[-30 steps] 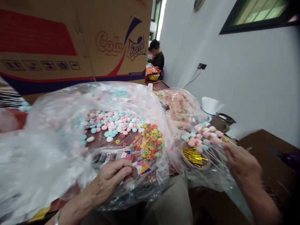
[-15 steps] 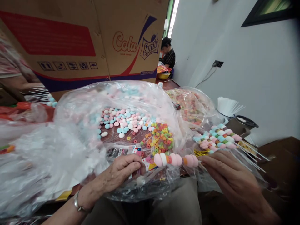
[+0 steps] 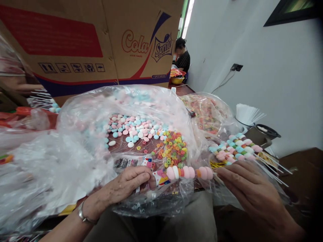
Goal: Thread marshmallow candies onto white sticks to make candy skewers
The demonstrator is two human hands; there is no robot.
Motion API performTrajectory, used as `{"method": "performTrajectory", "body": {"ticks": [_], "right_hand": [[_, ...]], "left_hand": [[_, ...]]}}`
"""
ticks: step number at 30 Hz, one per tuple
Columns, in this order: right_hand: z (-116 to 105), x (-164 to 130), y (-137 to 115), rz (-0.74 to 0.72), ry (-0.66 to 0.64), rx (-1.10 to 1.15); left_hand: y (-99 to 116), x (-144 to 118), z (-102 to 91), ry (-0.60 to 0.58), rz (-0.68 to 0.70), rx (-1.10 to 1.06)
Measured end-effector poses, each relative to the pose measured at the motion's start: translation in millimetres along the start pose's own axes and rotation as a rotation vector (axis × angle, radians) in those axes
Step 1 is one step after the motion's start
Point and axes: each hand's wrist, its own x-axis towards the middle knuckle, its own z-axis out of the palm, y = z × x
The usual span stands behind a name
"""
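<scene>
A dark wooden worktop (image 3: 300,161) runs beside a white wall, crowded with clear plastic bags. Nearest, the right hand (image 3: 248,190) pinches the stick end of a candy skewer (image 3: 189,172) threaded with pink, white and orange pieces, held level above the lap. The left hand (image 3: 126,186) is closed on the edge of the big plastic bag (image 3: 83,151), its fingertips at a printed label just beside the skewer's tip. Inside the bag lie pastel sweets (image 3: 133,129) and coloured rings (image 3: 174,148). Right of them rests a pile of finished skewers (image 3: 236,148). Behind stands a cardboard box (image 3: 101,40); far off, a person sits.
</scene>
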Motion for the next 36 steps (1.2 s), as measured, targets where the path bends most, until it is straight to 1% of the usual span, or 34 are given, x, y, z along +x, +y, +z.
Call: {"method": "performTrajectory", "body": {"ticks": [3, 7, 15, 20, 22, 25, 28, 31, 34, 36], "right_hand": [[-2.8, 1.1, -0.3, -0.009, -0.006, 0.005], [-4.1, -0.3, -0.6, 0.010, -0.003, 0.014], [-2.0, 0.6, -3.4, -0.010, -0.004, -0.019], [-1.1, 0.0, -3.7, -0.011, -0.012, -0.002], [-1.2, -2.3, -2.5, -0.024, -0.028, 0.013], [-3.7, -5.8, 0.0, -0.058, -0.084, 0.020], [-7.8, -6.2, 0.9, -0.078, -0.115, 0.019], [-9.2, -4.1, -1.1, -0.106, -0.105, 0.028], [-6.8, -3.1, -4.2, -0.084, -0.081, 0.027], [-4.8, -2.9, -5.7, -0.056, -0.074, 0.038]], "left_hand": [[-1.9, 0.5, -1.9, -0.015, -0.009, 0.041], [-4.9, 1.3, -2.4, -0.048, -0.025, 0.016], [5.0, 0.9, -2.9, -0.065, -0.039, -0.013], [2.8, 2.6, -3.3, -0.070, -0.048, -0.042], [2.5, 3.0, -3.1, -0.071, -0.055, -0.038], [4.6, 3.5, -2.9, -0.068, -0.068, -0.034], [8.9, 3.8, -2.9, -0.075, -0.071, 0.022], [13.7, 4.1, -2.3, -0.075, -0.063, 0.120], [16.2, 4.8, -1.2, -0.088, -0.008, 0.217], [15.9, 5.6, -0.9, -0.109, 0.009, 0.242]]}}
